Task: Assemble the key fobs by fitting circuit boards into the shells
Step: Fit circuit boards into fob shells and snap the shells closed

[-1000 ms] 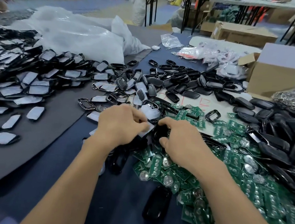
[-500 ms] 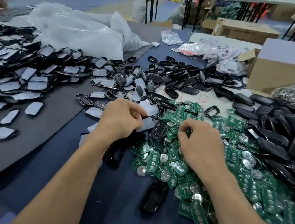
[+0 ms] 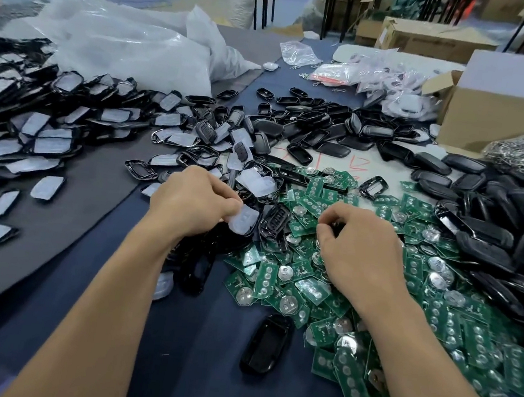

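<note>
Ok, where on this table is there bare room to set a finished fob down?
Bare blue cloth between the forearms, left of the lone black shell. Bare grey mat between the film-covered shells and that cloth. Crowded: circuit boards under the right hand, shell heaps farther back.

One left hand [image 3: 194, 203], one right hand [image 3: 362, 252], dozens of circuit boards [image 3: 294, 277], hundreds of black shells [image 3: 495, 231].
</note>
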The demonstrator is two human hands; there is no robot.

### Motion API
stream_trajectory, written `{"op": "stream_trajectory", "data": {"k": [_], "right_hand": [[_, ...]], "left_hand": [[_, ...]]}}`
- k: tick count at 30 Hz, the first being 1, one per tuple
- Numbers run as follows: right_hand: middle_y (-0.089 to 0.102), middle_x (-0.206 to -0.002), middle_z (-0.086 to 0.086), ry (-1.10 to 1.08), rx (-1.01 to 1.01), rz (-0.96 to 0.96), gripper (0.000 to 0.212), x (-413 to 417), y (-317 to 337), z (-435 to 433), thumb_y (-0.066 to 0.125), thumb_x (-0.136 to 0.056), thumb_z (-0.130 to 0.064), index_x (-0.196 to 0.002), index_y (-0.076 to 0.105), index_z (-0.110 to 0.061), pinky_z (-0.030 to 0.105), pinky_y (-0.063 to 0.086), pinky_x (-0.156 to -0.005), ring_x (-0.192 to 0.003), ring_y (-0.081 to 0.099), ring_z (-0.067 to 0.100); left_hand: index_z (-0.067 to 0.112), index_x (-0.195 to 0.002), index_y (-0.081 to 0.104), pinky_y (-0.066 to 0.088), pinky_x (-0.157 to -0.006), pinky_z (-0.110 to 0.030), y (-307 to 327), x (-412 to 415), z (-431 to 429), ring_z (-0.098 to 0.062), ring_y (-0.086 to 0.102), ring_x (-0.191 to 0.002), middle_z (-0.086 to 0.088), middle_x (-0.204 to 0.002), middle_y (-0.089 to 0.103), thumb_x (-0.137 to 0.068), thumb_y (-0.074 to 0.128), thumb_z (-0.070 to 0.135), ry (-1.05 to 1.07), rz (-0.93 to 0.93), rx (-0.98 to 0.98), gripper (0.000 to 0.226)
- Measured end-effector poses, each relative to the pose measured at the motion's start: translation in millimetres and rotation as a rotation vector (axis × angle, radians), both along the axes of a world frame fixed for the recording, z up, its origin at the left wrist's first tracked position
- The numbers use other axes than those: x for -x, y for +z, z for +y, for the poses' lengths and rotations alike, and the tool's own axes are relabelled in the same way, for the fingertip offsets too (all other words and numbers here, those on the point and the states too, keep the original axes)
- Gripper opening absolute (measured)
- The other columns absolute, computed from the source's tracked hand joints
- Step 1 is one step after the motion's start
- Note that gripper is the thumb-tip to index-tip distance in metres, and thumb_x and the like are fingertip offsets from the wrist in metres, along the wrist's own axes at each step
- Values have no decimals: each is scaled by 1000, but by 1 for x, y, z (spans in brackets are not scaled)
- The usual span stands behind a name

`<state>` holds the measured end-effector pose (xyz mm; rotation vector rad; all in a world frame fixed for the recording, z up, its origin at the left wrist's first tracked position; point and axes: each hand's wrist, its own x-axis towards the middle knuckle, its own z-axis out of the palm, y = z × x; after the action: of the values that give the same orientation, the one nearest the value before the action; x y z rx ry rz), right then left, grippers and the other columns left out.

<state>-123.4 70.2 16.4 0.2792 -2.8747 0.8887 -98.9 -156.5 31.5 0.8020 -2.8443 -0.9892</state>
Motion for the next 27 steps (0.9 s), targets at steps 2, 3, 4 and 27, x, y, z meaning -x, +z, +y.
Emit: {"op": "stream_trajectory", "data": {"k": [2,3,4,27], "right_hand": [[70,-89,-10,4,-18,-28,14,0,-1,-1,66,-98,-39,-108,73,-34,48,52,-102,-86,61,20],[72,-98,-5,12,-40,-33,20,0,-2,-1,65,-98,-42,-115,73,-34,47,51,-103,-91,58,20],[71,-99,-5,20,-60,-24,23,0,-2,-2,64,-98,-43,-116,73,-32,45,50,-104,-91,54,17],[69,-64,-16,84,466,24,16,14,-13,12,69,-99,-21,-94,75,-35,13,46,-53,-51,61,8]], "left_hand": [[53,-67,77,39,-54,-23,1,0,4,-3,58,-60,26,-53,64,-74,77,38,-12,-17,89,17],[51,-66,77,38,-52,-23,0,0,6,-2,58,-60,24,-52,64,-75,77,40,-9,-20,146,14],[48,-66,78,37,-51,-22,-1,1,7,-2,58,-62,20,-53,65,-76,77,42,-1,-16,201,11],[38,-146,56,47,-88,-26,-26,5,51,-5,60,-96,23,-111,61,-78,87,49,-328,262,177,76]]}}
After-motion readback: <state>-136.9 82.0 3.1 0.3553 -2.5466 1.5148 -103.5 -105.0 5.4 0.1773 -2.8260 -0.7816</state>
